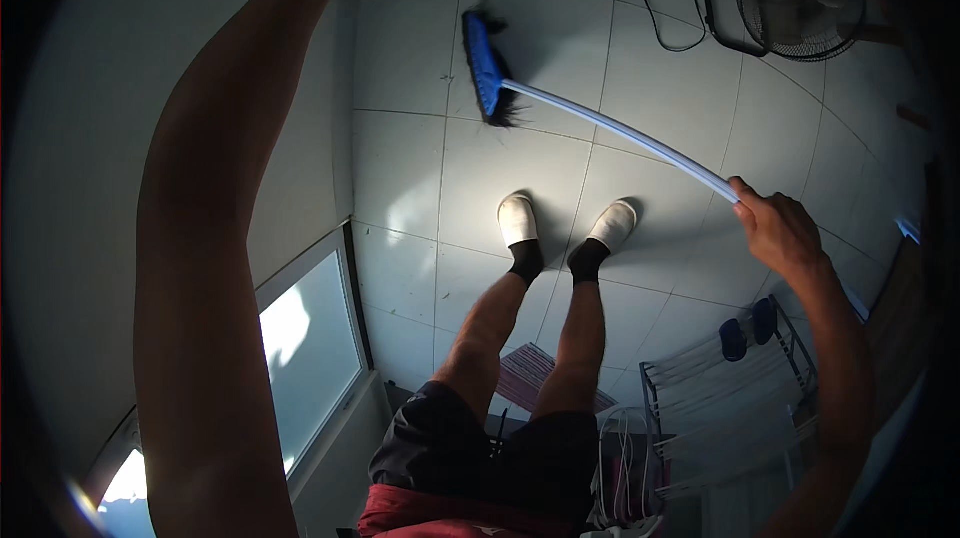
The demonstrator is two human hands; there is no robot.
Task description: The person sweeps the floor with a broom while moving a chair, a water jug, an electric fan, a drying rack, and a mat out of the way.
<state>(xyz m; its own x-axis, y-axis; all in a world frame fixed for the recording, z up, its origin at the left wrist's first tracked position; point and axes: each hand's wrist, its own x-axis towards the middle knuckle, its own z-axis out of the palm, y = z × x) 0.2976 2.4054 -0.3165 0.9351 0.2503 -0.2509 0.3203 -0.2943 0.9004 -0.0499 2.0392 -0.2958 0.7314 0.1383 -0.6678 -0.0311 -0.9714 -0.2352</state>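
Note:
A broom (620,128) with a blue head, dark bristles and a light blue handle slants across the tiled floor. My right hand (785,233) is closed around its handle, at the right. The broom head (484,63) is at the far left of the floor, bristles low against the tiles. More of the handle shows beyond my right forearm. My left arm (215,168) reaches forward along the wall on the left; its hand is cut off by the top edge, so its fingers are hidden.
A black fan (800,8) stands at the far right, a cable (650,13) trailing on the floor. My feet wear white slippers (517,220). Behind are a striped mat (540,376) and a rack (725,393) with dark slippers. A frosted door panel (315,338) is at left.

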